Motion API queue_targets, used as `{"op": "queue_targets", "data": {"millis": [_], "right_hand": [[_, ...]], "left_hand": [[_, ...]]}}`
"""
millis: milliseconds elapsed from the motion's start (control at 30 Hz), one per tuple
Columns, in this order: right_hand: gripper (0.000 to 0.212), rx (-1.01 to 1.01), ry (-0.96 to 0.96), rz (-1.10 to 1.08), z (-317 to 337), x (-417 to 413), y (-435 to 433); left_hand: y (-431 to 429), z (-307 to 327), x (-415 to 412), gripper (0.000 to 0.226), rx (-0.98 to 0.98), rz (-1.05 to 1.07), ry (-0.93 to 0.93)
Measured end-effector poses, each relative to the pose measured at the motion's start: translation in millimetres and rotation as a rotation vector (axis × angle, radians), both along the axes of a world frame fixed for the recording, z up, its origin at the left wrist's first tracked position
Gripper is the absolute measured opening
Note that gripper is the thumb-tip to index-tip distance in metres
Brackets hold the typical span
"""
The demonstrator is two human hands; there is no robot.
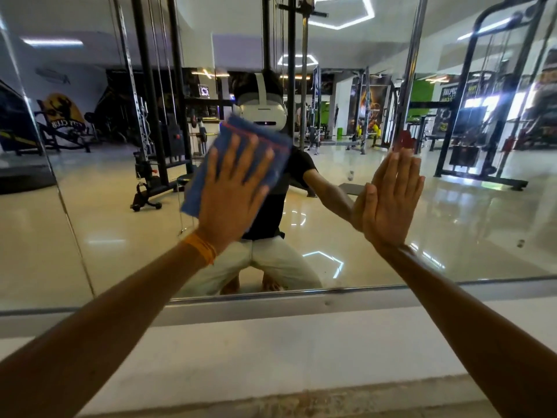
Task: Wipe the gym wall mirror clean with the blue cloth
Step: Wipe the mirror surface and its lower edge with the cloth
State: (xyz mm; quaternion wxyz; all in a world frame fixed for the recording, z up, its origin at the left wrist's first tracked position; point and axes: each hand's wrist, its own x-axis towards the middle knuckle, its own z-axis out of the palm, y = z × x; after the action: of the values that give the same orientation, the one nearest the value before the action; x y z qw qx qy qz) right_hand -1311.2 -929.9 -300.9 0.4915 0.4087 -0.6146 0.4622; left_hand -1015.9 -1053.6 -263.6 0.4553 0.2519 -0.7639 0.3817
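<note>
Blue cloth (238,128) pinned flat against the mirror (120,221), middle-left of the head view, under the left hand (235,188), fingers spread and straight. Guessing that's for full contact mid-swipe. Right hand (391,200) just to the right, palm flat on the glass, grasping nothing, probably bracing the crouch.

1. The left forearm (105,312) and right forearm (470,312) are bare right up to the edge of view.
2. An orange band (200,250) with faint dark print wraps the wrist just below the left hand (235,191).
3. The right hand (391,200) is bare too.
4. The mirror (90,206) shows the rest: a white headset (263,114), its white strap running over dark hair.
5. A black short-sleeved T-shirt (265,212).
6. Light beige trousers (271,267).
7. The feet (271,285) look bare, though blurred.
</note>
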Motion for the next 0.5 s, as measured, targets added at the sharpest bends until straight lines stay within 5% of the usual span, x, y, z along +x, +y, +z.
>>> {"op": "queue_targets", "data": {"millis": [133,333,500], "right_hand": [[0.065,0.018,-0.088,-0.008,-5.9,15.8,-6.6],[0.066,0.051,-0.141,0.037,-3.9,22.1,0.9],[0.065,0.138,-0.038,0.169,-18.3,63.8,0.2]], "left_hand": [[0.6,-50.0,4.4,0.064,-0.125,-0.054,-0.395],[-31.7,55.4,78.7,0.066,0.120,0.076,0.235],[-19.7,-28.6,56.4,0.078,0.079,0.053,0.051]]}}
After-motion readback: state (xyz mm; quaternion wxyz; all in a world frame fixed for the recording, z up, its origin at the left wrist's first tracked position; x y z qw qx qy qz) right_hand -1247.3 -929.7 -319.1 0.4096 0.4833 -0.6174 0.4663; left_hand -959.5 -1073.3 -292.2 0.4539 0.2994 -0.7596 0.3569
